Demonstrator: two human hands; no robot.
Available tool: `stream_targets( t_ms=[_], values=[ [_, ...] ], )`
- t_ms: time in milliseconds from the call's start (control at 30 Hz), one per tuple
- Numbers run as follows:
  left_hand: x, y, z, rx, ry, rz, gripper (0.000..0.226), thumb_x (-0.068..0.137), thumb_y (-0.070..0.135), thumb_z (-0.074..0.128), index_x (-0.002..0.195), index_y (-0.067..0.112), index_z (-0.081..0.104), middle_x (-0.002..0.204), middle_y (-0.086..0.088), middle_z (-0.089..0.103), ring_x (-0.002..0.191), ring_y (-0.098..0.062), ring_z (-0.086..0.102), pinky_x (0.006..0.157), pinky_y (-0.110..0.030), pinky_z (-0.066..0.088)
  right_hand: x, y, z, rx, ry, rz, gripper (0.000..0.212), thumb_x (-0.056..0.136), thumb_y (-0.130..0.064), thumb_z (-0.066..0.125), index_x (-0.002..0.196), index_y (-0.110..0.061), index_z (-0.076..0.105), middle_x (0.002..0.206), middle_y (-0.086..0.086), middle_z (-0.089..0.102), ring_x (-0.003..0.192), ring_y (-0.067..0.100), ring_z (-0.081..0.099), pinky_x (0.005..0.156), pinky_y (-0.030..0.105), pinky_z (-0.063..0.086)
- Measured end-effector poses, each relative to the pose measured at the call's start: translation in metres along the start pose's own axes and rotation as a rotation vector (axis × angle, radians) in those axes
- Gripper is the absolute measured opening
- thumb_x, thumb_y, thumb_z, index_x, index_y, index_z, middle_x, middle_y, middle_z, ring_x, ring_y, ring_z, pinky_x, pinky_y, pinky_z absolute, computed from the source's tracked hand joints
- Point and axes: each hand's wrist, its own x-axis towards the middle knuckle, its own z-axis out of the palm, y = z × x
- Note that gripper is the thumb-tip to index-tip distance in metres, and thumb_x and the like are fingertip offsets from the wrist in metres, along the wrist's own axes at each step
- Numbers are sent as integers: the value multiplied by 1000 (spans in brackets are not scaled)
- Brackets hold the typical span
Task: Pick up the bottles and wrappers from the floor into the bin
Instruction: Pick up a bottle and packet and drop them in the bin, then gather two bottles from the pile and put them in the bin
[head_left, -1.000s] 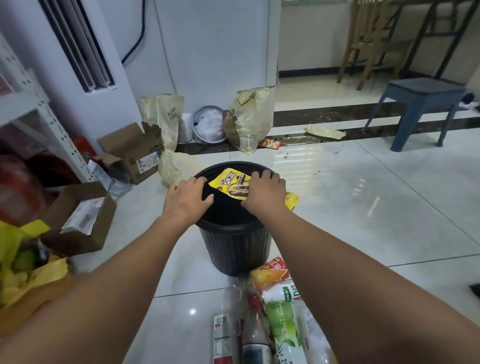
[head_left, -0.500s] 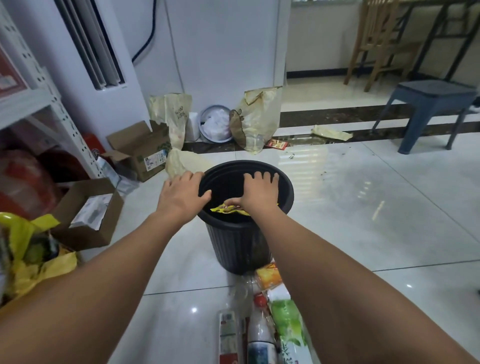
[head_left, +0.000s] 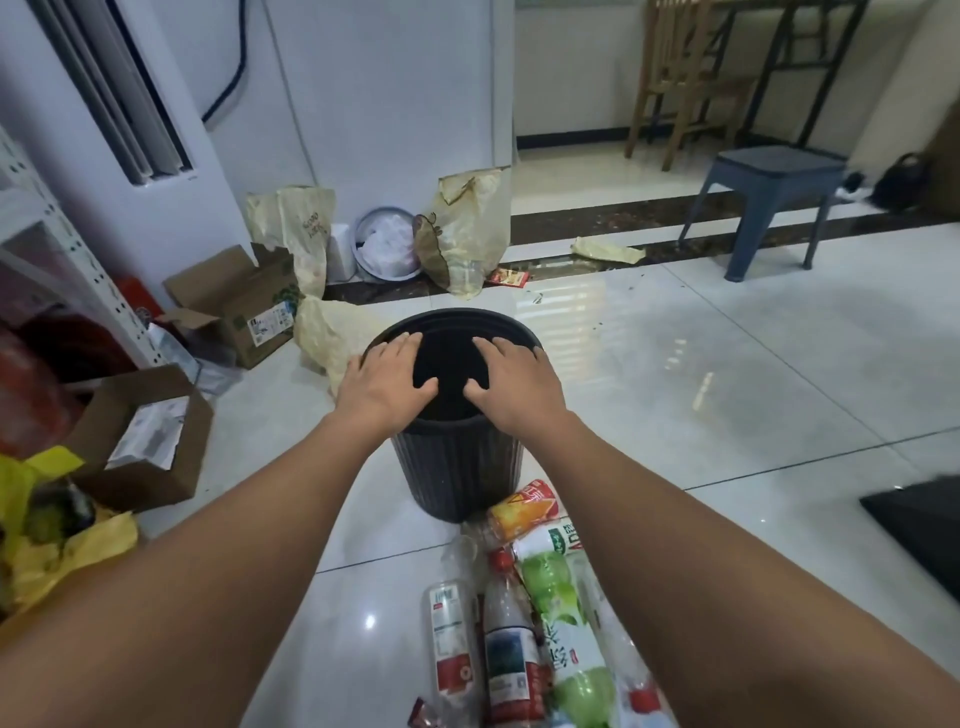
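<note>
A black ribbed bin (head_left: 457, 467) stands on the tiled floor in front of me. My left hand (head_left: 384, 384) rests flat on the bin's left rim with fingers spread. My right hand (head_left: 514, 384) lies over the right rim, fingers relaxed and holding nothing. The yellow wrapper is out of sight inside the dark bin. Several empty bottles lie on the floor just below the bin: an orange-labelled bottle (head_left: 524, 509), a green-labelled bottle (head_left: 566, 623), a red-capped bottle (head_left: 509, 649) and a clear bottle (head_left: 449, 639).
A red wrapper (head_left: 511, 278) and a crumpled yellowish bag (head_left: 608, 252) lie near the dark floor strip. Cardboard boxes (head_left: 239, 306), paper bags (head_left: 467, 234) and a white shelf (head_left: 52, 249) crowd the left. A blue stool (head_left: 769, 197) stands at the right, a dark mat (head_left: 919, 530) at the right edge.
My right hand pushed the yellow wrapper down into the bin and let it go; the wrapper is now out of sight. Both hands now lie flat over the bin's rim.
</note>
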Motion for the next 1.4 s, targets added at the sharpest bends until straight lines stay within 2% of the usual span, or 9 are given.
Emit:
stream_targets(
  t_ms=[200,300,433,533,700,867,1133,1267,1400],
  values=[
    [-11,14,-5,-3,48,-36,64,93,42,45,147,20,21,153,-1,27,139,-21,25,115,-41,18,-12,13,-16,3,92,-72,57,92,-37,47,146,-24,34,145,2,44,130,25,43,111,40,27],
    [-29,32,2,-4,140,-41,58,93,37,47,145,19,29,149,0,34,137,-19,31,112,-39,22,-29,25,-20,24,134,-123,53,92,-34,47,143,-23,39,139,2,50,125,23,47,110,39,29],
    [-58,60,3,12,186,-64,57,92,34,48,145,21,30,152,3,28,139,-16,26,113,-38,20,-56,45,-31,59,181,-178,48,92,-28,47,140,-22,45,134,2,55,120,22,50,108,36,32],
    [-84,76,3,10,197,-119,57,92,33,48,145,21,29,153,3,27,139,-16,27,111,-38,21,-78,51,-36,101,229,-262,46,91,-21,46,136,-21,50,128,1,60,111,22,56,97,35,40],
    [-133,102,9,16,232,-196,54,93,32,47,144,20,31,151,1,31,137,-17,29,110,-35,23,-117,51,-40,108,172,-326,46,90,-21,45,136,-22,51,126,1,61,109,22,56,95,34,40],
    [-161,103,18,28,242,-218,53,93,31,47,142,19,33,146,-1,38,134,-19,34,108,-36,26,-148,47,-35,75,163,-274,47,90,-21,45,136,-21,51,125,3,61,106,25,57,92,36,42],
    [-216,78,77,-77,232,-196,52,92,31,52,140,17,37,143,-5,44,128,-26,42,106,-40,32,-225,44,18,63,76,-55,45,92,-26,46,137,-22,49,127,4,59,110,26,55,93,38,40],
    [-248,82,108,-137,105,-146,52,91,32,54,139,17,39,141,-6,46,124,-29,46,104,-41,35,-271,46,46,19,-26,32,44,92,-30,47,135,-23,48,128,6,58,113,26,53,93,38,38],
    [-288,87,132,-152,-6,-134,52,90,26,53,139,16,38,141,-7,45,125,-27,43,104,-38,31,-306,50,66,-24,-81,115,45,92,-31,47,137,-22,47,129,5,57,113,25,53,93,37,37]
  ],
)
